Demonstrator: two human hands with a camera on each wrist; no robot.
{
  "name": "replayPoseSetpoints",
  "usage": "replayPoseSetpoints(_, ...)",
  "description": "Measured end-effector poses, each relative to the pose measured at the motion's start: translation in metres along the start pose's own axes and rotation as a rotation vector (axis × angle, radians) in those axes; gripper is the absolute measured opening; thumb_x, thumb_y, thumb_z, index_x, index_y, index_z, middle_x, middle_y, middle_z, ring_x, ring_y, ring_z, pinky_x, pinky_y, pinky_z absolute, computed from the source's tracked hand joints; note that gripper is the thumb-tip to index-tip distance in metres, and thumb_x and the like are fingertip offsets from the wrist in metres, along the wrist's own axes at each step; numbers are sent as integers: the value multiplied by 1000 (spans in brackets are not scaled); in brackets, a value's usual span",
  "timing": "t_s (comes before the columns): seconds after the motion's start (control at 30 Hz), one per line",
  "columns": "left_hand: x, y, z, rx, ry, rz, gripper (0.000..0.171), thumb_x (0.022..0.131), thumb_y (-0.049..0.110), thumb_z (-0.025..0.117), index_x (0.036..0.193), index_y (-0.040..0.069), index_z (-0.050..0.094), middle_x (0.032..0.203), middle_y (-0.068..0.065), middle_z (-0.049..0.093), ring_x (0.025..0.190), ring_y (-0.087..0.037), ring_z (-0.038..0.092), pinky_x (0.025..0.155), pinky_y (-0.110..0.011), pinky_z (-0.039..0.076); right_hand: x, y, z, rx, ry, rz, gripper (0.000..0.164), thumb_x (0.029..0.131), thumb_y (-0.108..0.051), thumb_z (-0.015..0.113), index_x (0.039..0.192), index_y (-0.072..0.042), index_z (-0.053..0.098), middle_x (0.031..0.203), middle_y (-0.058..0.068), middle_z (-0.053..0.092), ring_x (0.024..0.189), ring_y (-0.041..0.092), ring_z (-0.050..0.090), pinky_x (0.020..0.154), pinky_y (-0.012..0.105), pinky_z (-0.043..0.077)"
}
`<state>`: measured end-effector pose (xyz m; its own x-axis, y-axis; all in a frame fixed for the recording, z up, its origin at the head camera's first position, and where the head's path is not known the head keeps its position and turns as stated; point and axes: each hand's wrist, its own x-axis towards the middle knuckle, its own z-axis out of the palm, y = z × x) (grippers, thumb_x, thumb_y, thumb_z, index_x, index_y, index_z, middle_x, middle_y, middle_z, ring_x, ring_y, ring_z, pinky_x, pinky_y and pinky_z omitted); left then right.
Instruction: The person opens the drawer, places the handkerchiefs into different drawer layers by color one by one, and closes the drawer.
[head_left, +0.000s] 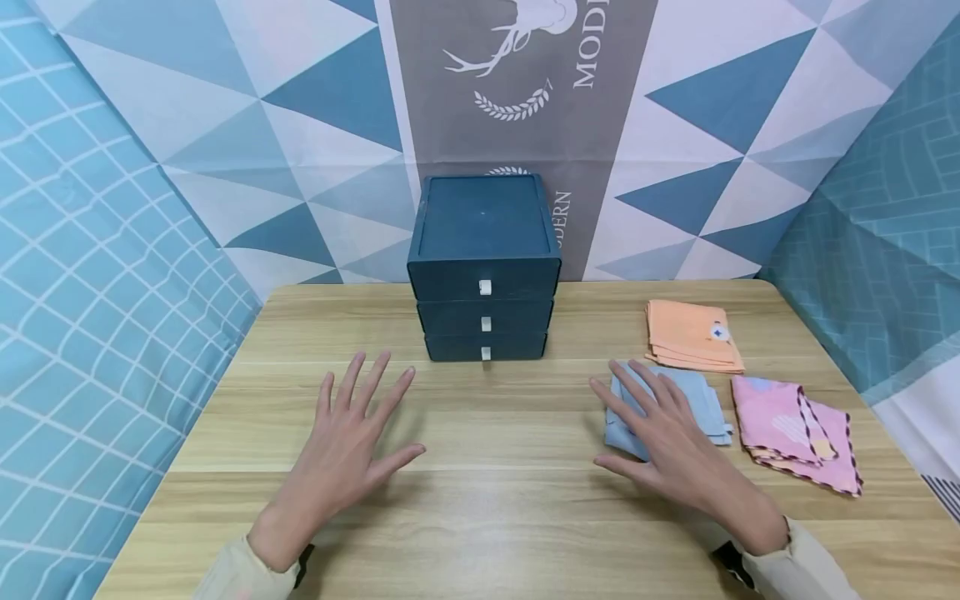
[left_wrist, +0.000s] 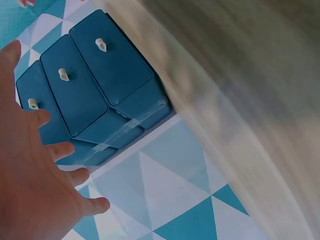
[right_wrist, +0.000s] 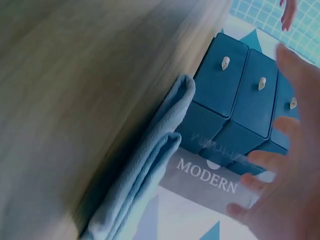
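My left hand (head_left: 341, 454) is spread above the left side of the wooden table (head_left: 495, 483), holding nothing. My right hand (head_left: 675, 450), fingers also spread, hovers at the near left part of a folded blue cloth (head_left: 701, 400) and hides some of it. In the right wrist view the folded blue cloth (right_wrist: 145, 170) lies below the right hand (right_wrist: 285, 165), with a gap between them. A dark blue three-drawer box (head_left: 483, 279) with small white pull tabs stands at the back middle; all drawers are closed. The left wrist view shows the left hand (left_wrist: 45, 170) beyond reach of the drawer box (left_wrist: 90, 85).
A folded orange cloth (head_left: 690, 333) with a round white patch lies at the back right. Nearer the right edge is a folded pink cloth (head_left: 795, 433) with dark stitched trim. Patterned wall coverings (head_left: 315, 142) stand behind the table and at both sides.
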<state>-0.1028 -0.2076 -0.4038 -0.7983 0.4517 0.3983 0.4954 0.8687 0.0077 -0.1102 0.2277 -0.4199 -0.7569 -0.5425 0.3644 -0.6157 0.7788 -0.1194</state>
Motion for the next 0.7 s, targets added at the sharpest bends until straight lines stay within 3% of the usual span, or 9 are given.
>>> replayPoseSetpoints(0.33, 12, -1, -8, -39, 19, 57, 79, 96, 72, 34, 159, 25, 28, 165, -10, 19, 148, -40, 19, 111, -68, 19, 11, -11, -10, 150, 28, -34, 82, 87, -48, 73, 156, -24, 36, 161, -1, 29, 147, 27, 27, 111, 59, 27)
replayPoseSetpoints(0.57, 24, -3, -20, -94, 28, 86, 77, 96, 60, 52, 159, 21, 29, 164, -13, 17, 147, -39, 21, 111, -65, 24, 16, -20, -12, 228, 32, -3, 57, 91, -43, 72, 143, -24, 54, 140, -1, 56, 133, 23, 47, 105, 54, 40)
replayPoseSetpoints(0.7, 31, -6, -28, -105, 48, 101, 75, 99, 65, 41, 158, 20, 30, 164, -14, 18, 146, -39, 25, 110, -63, 30, 18, -23, -11, 256, 9, 20, 44, 93, -43, 70, 131, -23, 64, 131, -4, 61, 127, 22, 52, 102, 53, 44)
